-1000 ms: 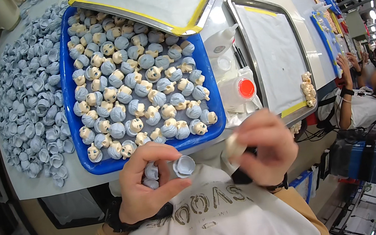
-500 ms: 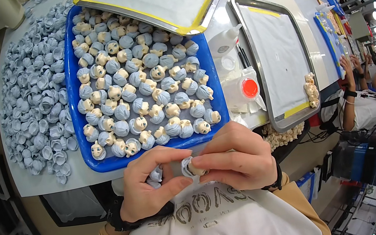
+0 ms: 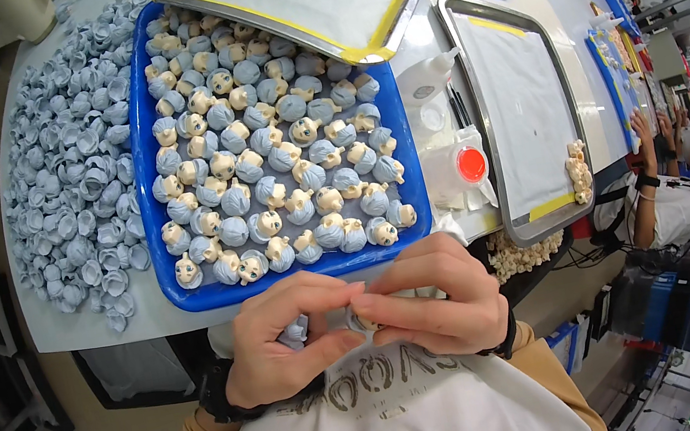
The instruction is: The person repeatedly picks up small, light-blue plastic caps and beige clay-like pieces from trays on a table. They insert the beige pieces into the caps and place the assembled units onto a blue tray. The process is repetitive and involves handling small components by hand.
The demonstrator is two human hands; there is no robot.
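In front of my chest, both hands pinch a small doll head [image 3: 367, 320], which the fingers mostly hide. My left hand [image 3: 280, 342] steadies it with thumb and forefinger. A grey-blue hair piece [image 3: 295, 332] is also tucked in the left palm. From the other side my right hand [image 3: 443, 300] grips the head between its thumb and fingers. Just beyond the hands lies a blue tray [image 3: 300, 276] full of similar cream doll heads [image 3: 270, 223] with grey-blue hair. Left of this tray, loose hair pieces [image 3: 73, 190] are heaped on the white table.
A paper-lined metal tray [image 3: 298, 2] rests over the blue tray's far end. Another metal tray [image 3: 529, 109] stands right, with cream pieces [image 3: 578, 172] at its corner. Between them are a white squeeze bottle [image 3: 428, 76] and a red-capped container [image 3: 470, 164]. A co-worker [image 3: 660, 197] is at right.
My fingers have closed in around the doll head, and the two hands' fingertips now meet. The trays and table appear slightly farther right in the view.
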